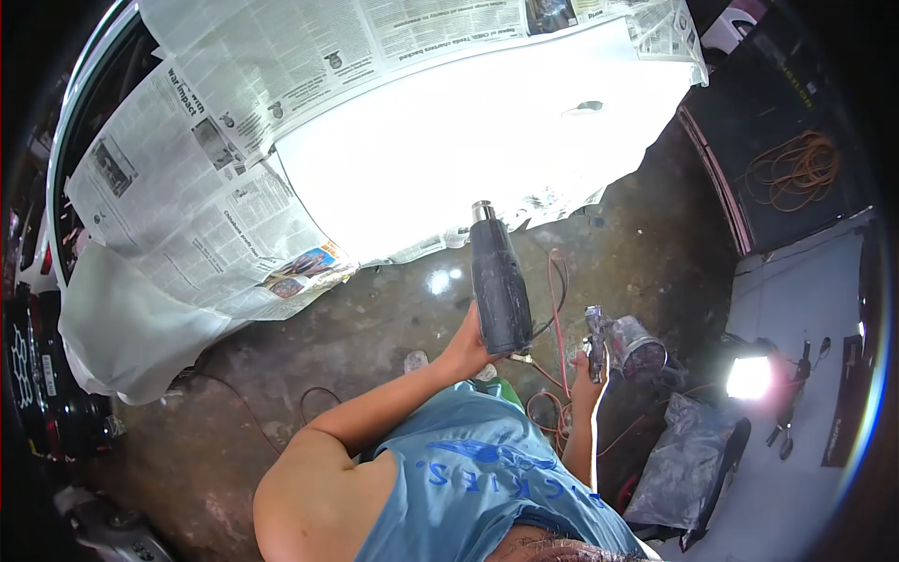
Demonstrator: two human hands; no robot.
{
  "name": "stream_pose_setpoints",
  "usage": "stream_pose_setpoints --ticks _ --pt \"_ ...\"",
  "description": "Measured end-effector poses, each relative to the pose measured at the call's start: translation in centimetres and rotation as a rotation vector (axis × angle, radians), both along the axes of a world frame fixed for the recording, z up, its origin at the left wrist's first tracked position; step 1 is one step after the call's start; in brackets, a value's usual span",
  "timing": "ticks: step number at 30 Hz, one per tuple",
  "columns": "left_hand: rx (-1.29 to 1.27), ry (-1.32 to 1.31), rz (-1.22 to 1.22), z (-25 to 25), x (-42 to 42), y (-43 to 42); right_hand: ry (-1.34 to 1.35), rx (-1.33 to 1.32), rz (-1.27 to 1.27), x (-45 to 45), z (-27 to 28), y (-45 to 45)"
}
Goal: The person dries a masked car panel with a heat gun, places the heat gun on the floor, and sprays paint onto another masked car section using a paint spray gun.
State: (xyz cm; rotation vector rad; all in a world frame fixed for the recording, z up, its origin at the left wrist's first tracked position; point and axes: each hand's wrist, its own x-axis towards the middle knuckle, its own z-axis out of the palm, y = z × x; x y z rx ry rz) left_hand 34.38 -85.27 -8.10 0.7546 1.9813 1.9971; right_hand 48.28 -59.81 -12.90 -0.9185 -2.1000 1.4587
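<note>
My left hand (465,345) is wrapped round a black heat gun (501,281), whose metal nozzle points up toward a white panel (421,140). Newspaper sheets (225,169) surround the panel, and the nozzle overlaps its lower edge in view without my being able to tell the gap. To the right, my right hand (588,379) holds a metallic spray gun (595,342) upright, with a cup (637,347) attached or close beside it. The fingers of my right hand are partly hidden behind the spray gun.
Hoses (554,412) lie on the stained floor (375,328) near my body. A bright work lamp (750,377) stands at the right, beside a plastic-covered item (684,459). Coiled orange cord (796,169) rests on a dark surface. Tools (796,403) lie on a pale surface.
</note>
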Motion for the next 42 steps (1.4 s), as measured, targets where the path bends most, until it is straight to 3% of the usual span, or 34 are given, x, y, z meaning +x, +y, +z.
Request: stream_pose_setpoints --ticks 4,18,25,28,31,42 --pt "0.127 -0.089 -0.009 -1.3 0.5 -1.2 0.045 -0.049 -0.025 0.1 -0.8 -2.5" --pt "0.208 -0.009 -0.005 -2.8 -0.8 -3.0 0.088 0.029 0.014 -2.5 2.5 -7.4" --pt "0.304 -0.103 -0.099 -3.1 -1.6 -3.4 -0.034 0.04 0.202 -10.5 8.5 -7.8" --pt "0.493 -0.338 -0.107 -1.2 -1.0 -3.8 0.102 -0.044 0.26 -15.3 12.1 -9.1" --pt "0.147 -0.032 0.024 -2.6 -1.5 -4.8 0.145 -0.037 0.365 -19.4 15.0 -10.4" --pt "0.09 -0.041 0.249 -3.8 -4.0 -5.5 0.102 -0.056 0.508 -29.2 18.7 -15.6"
